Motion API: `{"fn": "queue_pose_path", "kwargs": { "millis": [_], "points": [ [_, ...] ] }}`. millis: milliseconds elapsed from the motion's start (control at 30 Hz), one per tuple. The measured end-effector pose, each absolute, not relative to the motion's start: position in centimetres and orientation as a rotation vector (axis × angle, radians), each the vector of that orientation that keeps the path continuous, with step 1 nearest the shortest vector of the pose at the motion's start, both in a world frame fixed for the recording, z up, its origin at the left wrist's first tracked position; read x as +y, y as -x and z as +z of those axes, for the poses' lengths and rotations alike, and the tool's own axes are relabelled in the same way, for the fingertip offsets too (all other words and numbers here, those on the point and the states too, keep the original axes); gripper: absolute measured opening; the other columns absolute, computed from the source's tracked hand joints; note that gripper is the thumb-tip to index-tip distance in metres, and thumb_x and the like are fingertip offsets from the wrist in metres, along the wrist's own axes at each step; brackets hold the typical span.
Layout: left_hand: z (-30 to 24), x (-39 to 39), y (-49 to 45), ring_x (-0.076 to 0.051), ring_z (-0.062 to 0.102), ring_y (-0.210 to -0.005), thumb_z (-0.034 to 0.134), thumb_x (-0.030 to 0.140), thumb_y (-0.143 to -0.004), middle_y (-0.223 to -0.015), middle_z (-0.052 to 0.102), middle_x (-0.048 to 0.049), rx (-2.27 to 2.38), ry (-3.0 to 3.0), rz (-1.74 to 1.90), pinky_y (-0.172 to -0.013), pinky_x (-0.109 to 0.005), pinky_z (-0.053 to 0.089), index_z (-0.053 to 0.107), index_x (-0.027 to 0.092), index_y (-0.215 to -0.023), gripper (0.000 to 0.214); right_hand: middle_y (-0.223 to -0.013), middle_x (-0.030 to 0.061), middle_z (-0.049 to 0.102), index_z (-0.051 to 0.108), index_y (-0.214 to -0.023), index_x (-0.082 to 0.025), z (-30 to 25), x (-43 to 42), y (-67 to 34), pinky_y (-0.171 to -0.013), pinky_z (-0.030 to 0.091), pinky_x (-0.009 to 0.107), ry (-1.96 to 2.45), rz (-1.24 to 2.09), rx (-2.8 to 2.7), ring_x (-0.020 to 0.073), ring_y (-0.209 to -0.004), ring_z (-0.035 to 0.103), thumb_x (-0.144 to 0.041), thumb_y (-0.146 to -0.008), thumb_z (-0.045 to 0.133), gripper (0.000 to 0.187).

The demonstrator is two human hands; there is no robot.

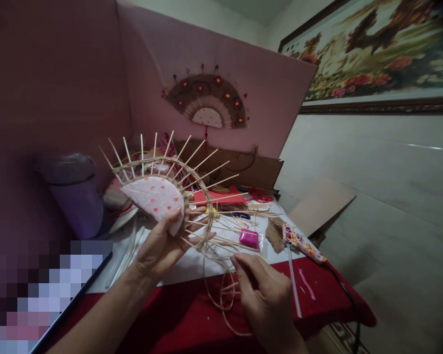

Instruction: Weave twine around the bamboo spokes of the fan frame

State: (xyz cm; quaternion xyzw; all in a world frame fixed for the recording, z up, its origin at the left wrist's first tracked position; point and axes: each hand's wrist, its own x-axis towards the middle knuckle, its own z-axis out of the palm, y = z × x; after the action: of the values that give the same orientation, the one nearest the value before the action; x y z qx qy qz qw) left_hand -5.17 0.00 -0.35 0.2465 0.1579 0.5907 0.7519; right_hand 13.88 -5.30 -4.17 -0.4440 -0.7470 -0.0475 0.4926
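Observation:
My left hand (166, 246) grips a half-round fan frame (153, 196) by its lower right edge, thumb on the front and fingers behind. Pale pink cloth with red dots covers the middle of the frame. Thin wooden sticks (203, 147) fan out from it, and bands of twine (203, 182) are woven around them. Lower right of the frame, my right hand (268, 290) has thumb and forefinger pinched together at the loose twine (221, 300). That twine hangs in loops between the hands and over the red cloth. The exact grip at the right fingertips is hard to see.
A finished-looking brown fan (206, 101) hangs on the pink board behind. On the table lie red paper (221, 197), a bright pink packet (249, 238), loose sticks, and a flower-patterned glue gun (302, 246) with its cord. A purple bin (76, 196) stands left; a blurred screen fills the lower left.

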Motion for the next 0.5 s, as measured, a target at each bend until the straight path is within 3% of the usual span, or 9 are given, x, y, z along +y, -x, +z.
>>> {"fn": "queue_pose_path", "kwargs": {
  "millis": [233, 367, 500],
  "points": [
    [0.3, 0.0, 5.6, -0.031, 0.057, -0.103, 0.048, 0.015, -0.080, -0.091, 0.070, -0.0098, 0.365, -0.416, 1.369, -0.090, -0.062, 0.037, 0.063, 0.014, -0.086, 0.016, -0.073, 0.0048, 0.064, 0.062, -0.089, -0.018, -4.6, -6.4, -16.1, -0.060, 0.047, 0.024, 1.136, -0.063, -1.817, 0.0153, -0.066, 0.061, -0.017, -0.083, 0.050, 0.013],
    [0.4, 0.1, 5.8, -0.032, 0.058, -0.101, 0.049, 0.017, -0.080, -0.102, 0.067, -0.0140, 0.396, -0.394, 1.356, -0.089, -0.060, 0.040, 0.061, 0.012, -0.095, 0.020, -0.076, 0.0040, 0.066, 0.063, -0.084, -0.020, -5.1, -6.0, -16.5, -0.063, 0.047, 0.023, 1.178, 0.207, -1.741, 0.0156, -0.071, 0.062, -0.022, -0.083, 0.050, 0.013],
    [0.1, -0.1, 5.4, -0.031, 0.060, -0.098, 0.047, 0.019, -0.081, -0.095, 0.068, -0.0139, 0.379, -0.380, 1.237, -0.089, -0.060, 0.039, 0.061, 0.012, -0.091, 0.018, -0.070, 0.0018, 0.064, 0.063, -0.076, -0.019, -5.2, -4.8, -14.9, -0.061, 0.045, 0.023, 1.272, 0.454, -1.677, 0.0149, -0.065, 0.060, -0.028, -0.083, 0.050, 0.018]
  ]
}}
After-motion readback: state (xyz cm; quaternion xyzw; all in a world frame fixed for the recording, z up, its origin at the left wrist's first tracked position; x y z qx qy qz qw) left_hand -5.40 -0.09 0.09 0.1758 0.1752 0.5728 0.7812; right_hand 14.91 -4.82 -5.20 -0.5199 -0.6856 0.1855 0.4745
